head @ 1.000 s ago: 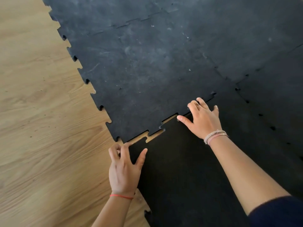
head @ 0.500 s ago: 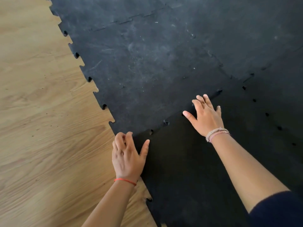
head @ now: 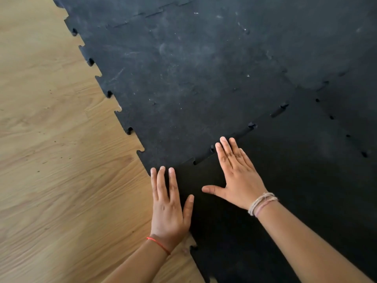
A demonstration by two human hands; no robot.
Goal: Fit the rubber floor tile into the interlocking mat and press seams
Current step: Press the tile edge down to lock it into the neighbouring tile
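Note:
A dark rubber floor tile [head: 285, 201] lies at the near right, its toothed far edge meeting the scuffed interlocking mat [head: 193, 78]. My left hand [head: 169, 205] rests flat with fingers straight on the tile's near-left corner, fingertips at the seam [head: 200, 160]. My right hand [head: 236, 174] lies flat beside it, fingers spread, fingertips on the same seam further right. Neither hand holds anything. Small dark gaps show along the seam past my right hand.
Light wooden floor [head: 61, 160] fills the left side, bordered by the mat's jagged puzzle edge [head: 110, 94]. More joined mat tiles [head: 336, 48] stretch to the far right, with another seam of small gaps running down the right.
The strip of wood between tile and mat has closed. Both hands went from curled at the tile's edge to lying flat; my right hand moved left, closer to my left.

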